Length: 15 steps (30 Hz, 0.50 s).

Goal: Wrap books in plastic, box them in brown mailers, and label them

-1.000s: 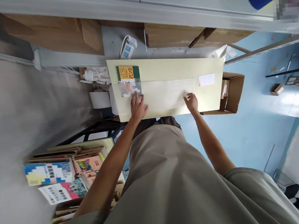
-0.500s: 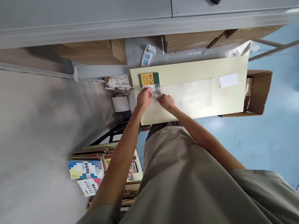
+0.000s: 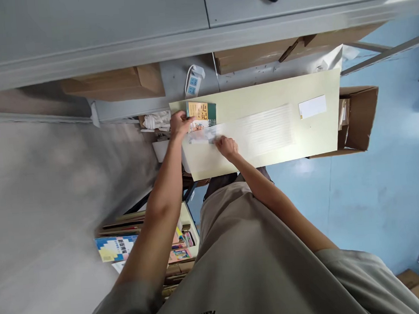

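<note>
A book with a yellow and green cover lies on the left part of a pale cream board. My left hand grips the book by its left edge, with the fingers on the cover. Over the lower part of the book lies the end of a clear plastic sleeve, which stretches right across the board in a ribbed, see-through sheet. My right hand is closed on the sleeve's edge, just below and right of the book. Whether the book's lower edge is inside the sleeve, I cannot tell.
A white card lies on the board's right part. Beyond the board are a power strip and cardboard boxes. An open carton stands at the right. Stacked books are at lower left.
My left hand has moved up and left from the sleeve's edge to the book's left edge. My right hand stays at the sleeve, whose end now spreads left below the book. The view has tilted slightly.
</note>
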Each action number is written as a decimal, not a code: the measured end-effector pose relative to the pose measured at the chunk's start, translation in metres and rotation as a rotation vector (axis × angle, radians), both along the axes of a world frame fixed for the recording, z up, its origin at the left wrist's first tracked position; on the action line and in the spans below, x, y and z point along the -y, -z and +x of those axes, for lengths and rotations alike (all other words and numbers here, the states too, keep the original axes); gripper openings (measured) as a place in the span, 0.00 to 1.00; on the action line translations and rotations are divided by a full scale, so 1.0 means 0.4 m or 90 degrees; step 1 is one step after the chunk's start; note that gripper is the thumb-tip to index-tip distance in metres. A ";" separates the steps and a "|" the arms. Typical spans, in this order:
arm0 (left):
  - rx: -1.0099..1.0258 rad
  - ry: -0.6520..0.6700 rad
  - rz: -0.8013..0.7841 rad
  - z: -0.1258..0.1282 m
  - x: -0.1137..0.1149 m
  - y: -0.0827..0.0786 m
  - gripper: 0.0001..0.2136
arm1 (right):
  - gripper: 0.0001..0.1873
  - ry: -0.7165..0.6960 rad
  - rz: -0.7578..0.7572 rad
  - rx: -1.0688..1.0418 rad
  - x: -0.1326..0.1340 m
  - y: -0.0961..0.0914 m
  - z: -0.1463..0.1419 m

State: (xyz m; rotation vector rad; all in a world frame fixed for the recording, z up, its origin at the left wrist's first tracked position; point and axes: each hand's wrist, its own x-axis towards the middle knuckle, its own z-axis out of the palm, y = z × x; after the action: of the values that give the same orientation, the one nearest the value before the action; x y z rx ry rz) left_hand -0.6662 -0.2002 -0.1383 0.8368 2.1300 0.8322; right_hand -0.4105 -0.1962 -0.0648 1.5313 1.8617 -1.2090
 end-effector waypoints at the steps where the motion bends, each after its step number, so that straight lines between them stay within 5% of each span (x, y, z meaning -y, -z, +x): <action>1: -0.015 -0.031 0.003 0.006 -0.011 -0.027 0.11 | 0.19 -0.009 0.001 -0.009 0.000 0.004 0.003; 4: -0.094 -0.050 0.082 0.049 -0.036 -0.158 0.08 | 0.20 -0.027 -0.002 -0.045 -0.009 0.025 0.014; 7: -0.180 0.074 0.177 0.121 -0.030 -0.323 0.08 | 0.18 -0.012 -0.049 -0.100 -0.034 0.055 0.043; 10: -0.191 0.090 0.208 0.216 -0.003 -0.433 0.14 | 0.13 0.090 -0.122 -0.198 -0.076 0.079 0.121; 12: -0.124 0.041 0.199 0.296 0.013 -0.444 0.20 | 0.15 0.206 -0.150 -0.268 -0.111 0.081 0.211; 15: 0.078 -0.022 0.201 0.446 0.022 -0.370 0.23 | 0.26 0.312 -0.166 -0.337 -0.168 0.058 0.386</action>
State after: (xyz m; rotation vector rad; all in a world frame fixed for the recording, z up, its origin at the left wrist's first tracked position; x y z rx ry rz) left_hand -0.4878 -0.2089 0.0097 0.8825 1.9387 1.2289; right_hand -0.2560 -0.1291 -0.0879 1.6790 1.5538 -2.1632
